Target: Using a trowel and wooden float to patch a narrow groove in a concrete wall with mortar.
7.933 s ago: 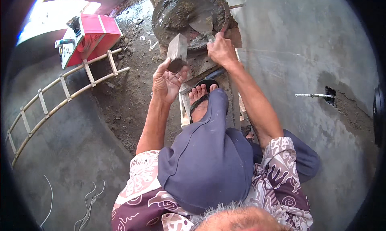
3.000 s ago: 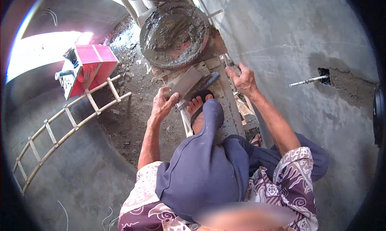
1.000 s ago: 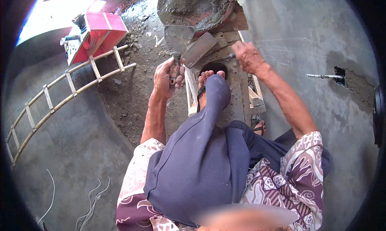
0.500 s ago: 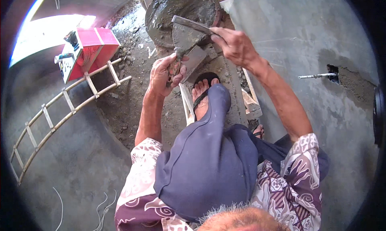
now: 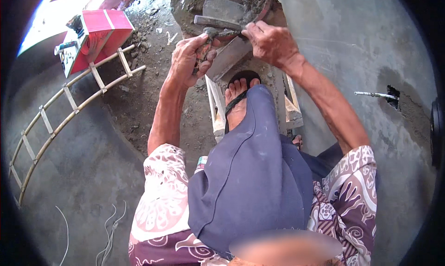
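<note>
Fingers: left hand (image 5: pixel 187 57) grips a trowel (image 5: pixel 218 22) handle; right hand (image 5: pixel 269 41) pinches its neck, above the mortar pan (image 5: pixel 185 9).
Risk: wet mortar may loosen the hold, dropping the blade toward the sandalled foot (image 5: pixel 238 97) below the pan.

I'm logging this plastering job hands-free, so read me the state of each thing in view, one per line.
left hand: closed around the handle of a mortar-smeared tool
right hand: gripping a trowel
trowel: held up over the pan, blade coated grey
mortar pan: holding wet grey mortar
ladder: lying flat on the ground
red box: resting on the ground
wall pipe: sticking out of a hole in the wall
</note>
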The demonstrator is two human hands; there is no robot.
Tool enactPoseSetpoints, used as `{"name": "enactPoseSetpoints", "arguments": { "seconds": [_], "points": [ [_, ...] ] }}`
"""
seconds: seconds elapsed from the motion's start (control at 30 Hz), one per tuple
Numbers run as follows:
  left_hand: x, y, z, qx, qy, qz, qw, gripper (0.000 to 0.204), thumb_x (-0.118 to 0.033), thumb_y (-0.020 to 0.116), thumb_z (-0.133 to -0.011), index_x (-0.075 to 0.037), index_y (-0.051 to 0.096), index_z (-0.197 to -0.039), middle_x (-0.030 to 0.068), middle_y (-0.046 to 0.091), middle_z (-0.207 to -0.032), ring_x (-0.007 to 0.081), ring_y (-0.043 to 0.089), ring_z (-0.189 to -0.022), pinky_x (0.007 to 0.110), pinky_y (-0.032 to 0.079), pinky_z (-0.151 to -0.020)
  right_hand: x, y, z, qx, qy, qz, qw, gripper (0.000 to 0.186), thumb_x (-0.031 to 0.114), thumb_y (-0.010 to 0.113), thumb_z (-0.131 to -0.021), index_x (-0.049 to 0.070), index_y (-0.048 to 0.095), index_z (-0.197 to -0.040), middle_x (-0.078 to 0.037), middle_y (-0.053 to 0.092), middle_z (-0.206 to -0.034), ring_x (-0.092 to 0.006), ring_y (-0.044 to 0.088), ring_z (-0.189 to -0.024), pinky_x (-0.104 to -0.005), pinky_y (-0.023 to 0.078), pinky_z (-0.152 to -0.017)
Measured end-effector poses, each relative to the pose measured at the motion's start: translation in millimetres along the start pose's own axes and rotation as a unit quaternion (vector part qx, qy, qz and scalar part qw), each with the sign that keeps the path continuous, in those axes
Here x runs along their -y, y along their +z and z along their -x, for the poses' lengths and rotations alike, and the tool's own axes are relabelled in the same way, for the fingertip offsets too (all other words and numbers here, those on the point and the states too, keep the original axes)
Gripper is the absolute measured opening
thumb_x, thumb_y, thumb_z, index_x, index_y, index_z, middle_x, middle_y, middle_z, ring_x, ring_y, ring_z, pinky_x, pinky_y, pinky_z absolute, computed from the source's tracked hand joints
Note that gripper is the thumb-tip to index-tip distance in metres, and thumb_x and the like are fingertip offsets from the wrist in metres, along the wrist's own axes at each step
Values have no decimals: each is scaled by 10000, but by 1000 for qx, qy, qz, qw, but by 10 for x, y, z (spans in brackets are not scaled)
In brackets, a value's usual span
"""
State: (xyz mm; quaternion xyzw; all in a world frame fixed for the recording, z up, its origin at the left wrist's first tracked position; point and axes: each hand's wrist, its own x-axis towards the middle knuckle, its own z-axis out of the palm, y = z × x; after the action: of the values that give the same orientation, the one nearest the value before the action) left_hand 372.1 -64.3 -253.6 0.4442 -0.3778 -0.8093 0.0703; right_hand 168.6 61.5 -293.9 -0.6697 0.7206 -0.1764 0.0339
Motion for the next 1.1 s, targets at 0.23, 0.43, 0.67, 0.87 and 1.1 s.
{"name": "enactPoseSetpoints", "arguments": {
  "seconds": [0.23,0.43,0.67,0.87,1.1],
  "points": [
    [35,24,-8,-3,-1,2,1000,399,-303,524,-1012,82,627,-1044,43,568,-636,63,408,-380,203,281,-322,22,42,24,19,14,-5,1000,194,252,550,-939,86,651,-931,-137,700,-823,-307,719,-692,-410,596,-590],
    [46,54,-71,14,16,-16,1000,388,-290,520,-1010,78,638,-1037,60,590,-651,67,405,-376,206,275,-321,-74,47,56,0,32,-18,999,171,219,554,-917,97,673,-919,-113,693,-814,-285,719,-702,-414,602,-617],
    [41,21,6,-32,6,-11,999,413,-316,538,-998,79,650,-1041,68,597,-637,68,419,-361,204,287,-305,-198,-30,42,20,-8,-117,993,198,167,481,-963,71,636,-886,-150,648,-860,-366,676,-713,-452,539,-587],
    [100,-50,66,15,20,-15,1000,380,-301,534,-994,60,656,-998,62,577,-607,93,448,-370,222,312,-319,9,34,28,154,40,-275,948,189,161,480,-949,57,637,-944,-145,602,-805,-340,664,-709,-426,554,-624],
    [146,-116,140,-17,28,9,999,389,-308,532,-999,65,641,-1019,47,573,-610,72,419,-356,207,294,-307,-92,148,-111,34,-62,-137,988,95,112,508,-854,67,589,-836,-131,587,-765,-299,648,-701,-414,558,-613]
  ]
}}
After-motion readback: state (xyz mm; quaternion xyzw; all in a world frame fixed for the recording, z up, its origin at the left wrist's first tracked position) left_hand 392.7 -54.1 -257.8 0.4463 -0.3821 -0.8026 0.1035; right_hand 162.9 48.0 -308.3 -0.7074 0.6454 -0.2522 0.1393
